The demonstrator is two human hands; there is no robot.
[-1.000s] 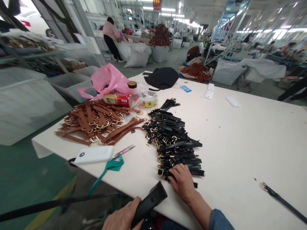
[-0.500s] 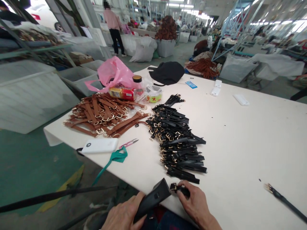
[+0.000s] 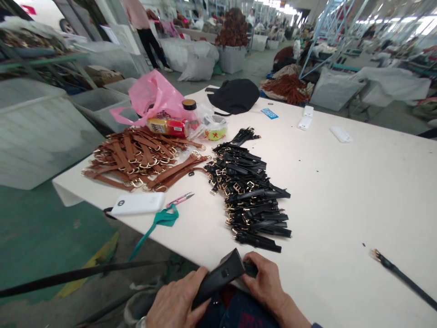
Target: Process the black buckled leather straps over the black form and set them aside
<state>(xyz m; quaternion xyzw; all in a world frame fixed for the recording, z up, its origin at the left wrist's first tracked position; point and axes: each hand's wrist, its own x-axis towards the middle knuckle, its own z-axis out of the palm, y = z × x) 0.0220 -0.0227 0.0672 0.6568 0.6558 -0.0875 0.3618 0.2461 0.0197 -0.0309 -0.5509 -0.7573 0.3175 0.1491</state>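
At the near edge of the white table (image 3: 358, 191), my left hand (image 3: 174, 303) is closed round a wide black strap (image 3: 220, 278) whose squared end points up and right. My right hand (image 3: 268, 284) is closed on a short black buckle strap (image 3: 251, 269) and holds it against that end. Just beyond my hands lies a long pile of black buckle straps (image 3: 247, 191) with gold buckles. A pile of brown buckle straps (image 3: 139, 161) lies to its left.
A white power bank (image 3: 138, 203), pink snips (image 3: 180, 198) and a teal ribbon (image 3: 160, 221) lie near the left edge. A pink bag (image 3: 153, 98), a bottle (image 3: 169, 126), a black cap (image 3: 235, 95) sit farther back. A black belt (image 3: 399, 275) lies at right. A person (image 3: 143, 27) stands far off.
My right hand lifted one short black strap off the near end of the pile and drew it back to the end of the wide strap in my left hand.
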